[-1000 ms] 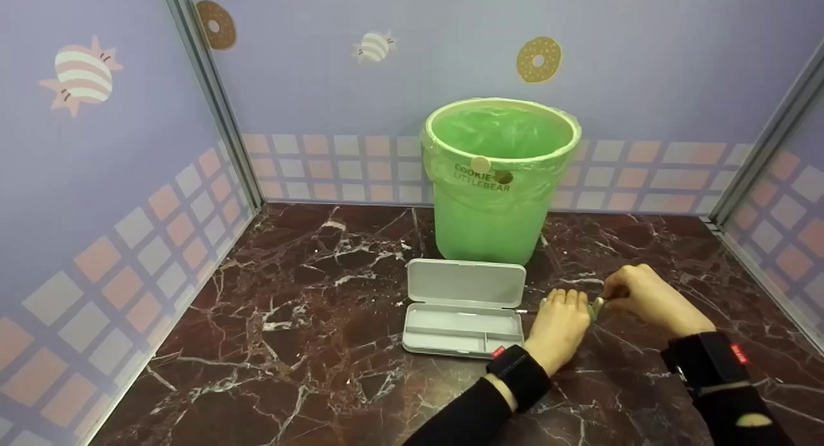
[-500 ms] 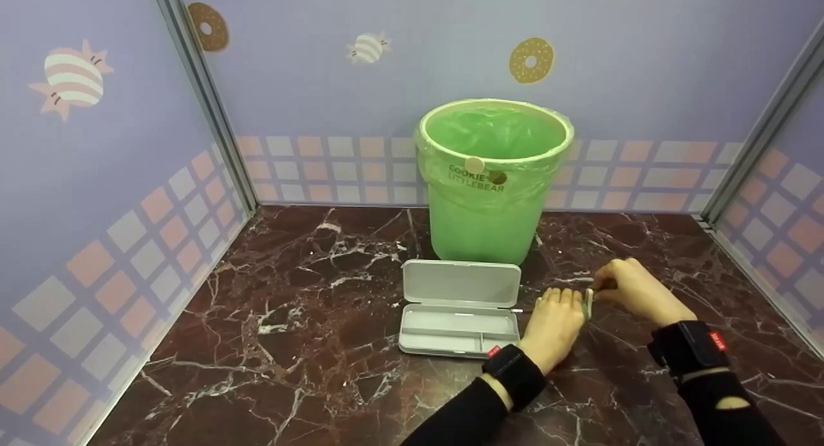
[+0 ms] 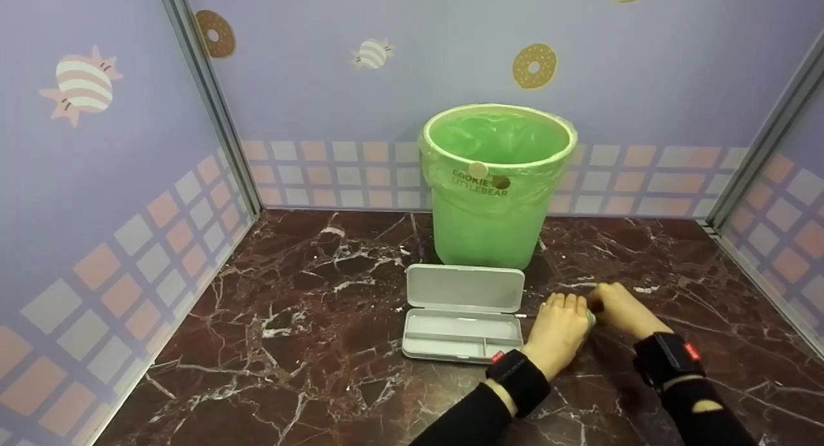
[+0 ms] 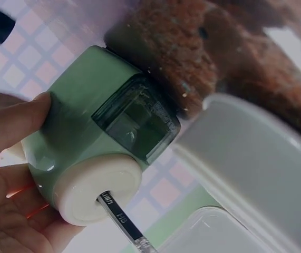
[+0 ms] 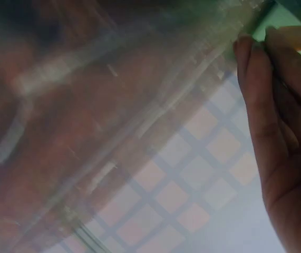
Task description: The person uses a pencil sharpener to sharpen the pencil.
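My left hand [image 3: 559, 333] grips a green crank pencil sharpener [image 4: 76, 137] with a cream round front and a dark see-through shavings window. A pencil [image 4: 119, 216] marked HB, dark at the visible end, sticks into the hole of that front. In the head view the left hand covers most of the sharpener. My right hand [image 3: 624, 311] is at the sharpener's far side from the pencil, its fingers curled and pinching at the crank, which they hide. A pale grey pencil case [image 3: 444, 320] lies with its lid raised, just left of the left hand.
Behind the case stands a green bin [image 3: 486, 230] with a clear liner over its rim. The dark red marbled tabletop [image 3: 309, 362] is bounded by a patterned back wall [image 3: 309, 92] and side panels.
The right hand has circled at the crank, moving left and lower, closer to the left hand. The pale crank, visible before, is now hidden. The left hand stays on the sharpener.
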A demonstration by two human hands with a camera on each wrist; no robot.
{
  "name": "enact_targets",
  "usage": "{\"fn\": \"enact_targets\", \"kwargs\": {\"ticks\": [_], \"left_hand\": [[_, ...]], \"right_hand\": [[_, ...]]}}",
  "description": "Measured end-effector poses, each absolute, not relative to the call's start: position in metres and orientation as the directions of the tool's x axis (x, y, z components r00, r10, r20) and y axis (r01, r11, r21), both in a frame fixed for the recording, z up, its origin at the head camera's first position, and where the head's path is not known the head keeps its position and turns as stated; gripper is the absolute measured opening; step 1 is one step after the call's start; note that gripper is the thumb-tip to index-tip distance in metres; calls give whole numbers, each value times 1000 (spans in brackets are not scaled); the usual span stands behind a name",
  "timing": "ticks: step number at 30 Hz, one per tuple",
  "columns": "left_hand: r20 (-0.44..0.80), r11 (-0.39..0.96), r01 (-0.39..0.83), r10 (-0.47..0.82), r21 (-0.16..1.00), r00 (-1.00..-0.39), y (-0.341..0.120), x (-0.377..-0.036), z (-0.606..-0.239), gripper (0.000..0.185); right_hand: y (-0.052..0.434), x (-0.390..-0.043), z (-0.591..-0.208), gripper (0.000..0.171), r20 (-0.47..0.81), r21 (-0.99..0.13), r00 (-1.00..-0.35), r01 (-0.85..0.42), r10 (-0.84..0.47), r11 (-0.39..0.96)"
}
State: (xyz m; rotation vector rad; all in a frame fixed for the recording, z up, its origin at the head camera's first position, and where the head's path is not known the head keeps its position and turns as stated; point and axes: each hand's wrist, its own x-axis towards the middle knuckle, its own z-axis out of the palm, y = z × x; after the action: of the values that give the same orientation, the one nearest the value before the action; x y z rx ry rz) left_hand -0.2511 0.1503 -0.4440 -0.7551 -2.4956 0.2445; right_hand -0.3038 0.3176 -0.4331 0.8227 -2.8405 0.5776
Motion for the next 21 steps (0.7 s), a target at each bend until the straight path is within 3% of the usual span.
{"fn": "enact_targets", "kwargs": {"ticks": [4,13,21], "left_hand": [[439,832,457,554,-315,-707,152,-250,-445,41],[429,840,451,542,-300,-723,153,-251,-444,45],[442,853,414,520,-318,-731,155,-248,-444,37]], "right_hand": [[321,-296,-441,15,168,-388,-853,-517,-494,763],[320,-279,-440,16,134,-418,-864,-493,-485,763],[319,-260,-424,12,45,-447,-862,-469,-504,762]]}}
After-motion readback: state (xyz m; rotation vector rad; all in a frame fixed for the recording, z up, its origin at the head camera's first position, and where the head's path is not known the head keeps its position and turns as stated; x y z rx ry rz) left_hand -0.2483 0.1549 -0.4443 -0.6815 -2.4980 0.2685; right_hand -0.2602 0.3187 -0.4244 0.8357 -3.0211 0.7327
